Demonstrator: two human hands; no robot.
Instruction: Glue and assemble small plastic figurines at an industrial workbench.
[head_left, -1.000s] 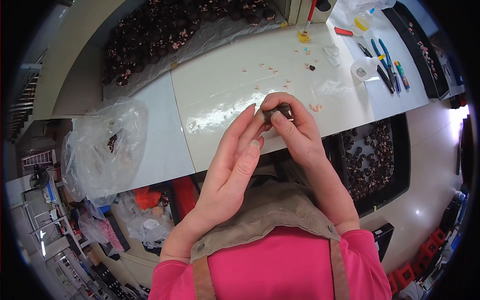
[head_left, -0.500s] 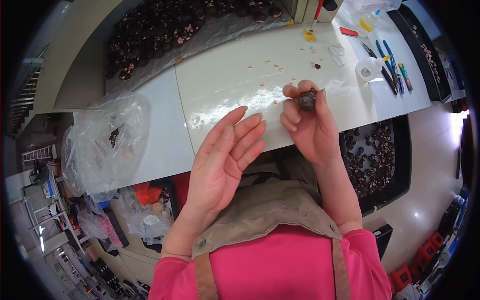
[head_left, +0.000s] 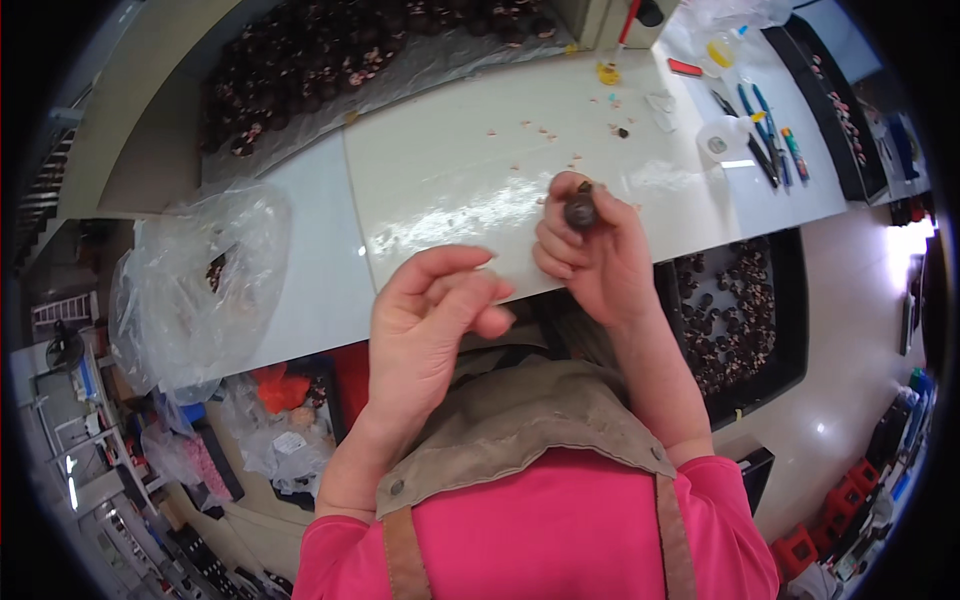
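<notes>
Red stools [head_left: 834, 511], black fan [head_left: 64, 349]

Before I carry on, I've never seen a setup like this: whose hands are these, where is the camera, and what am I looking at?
There is no machine here, just a person's own two bare hands. The view comes from the left of two wide fisheye cameras worn on that person's head, looking down, so straight edges bend. The right hand holds a small dark brown ball in its fingers. The left hand is apart from it, fingers curled; I can't tell whether it pinches anything. On the white tabletop lie scattered pink flakes, a white squeeze bottle and a crumpled clear plastic bag. Many similar dark balls fill the heap at the back.
</notes>
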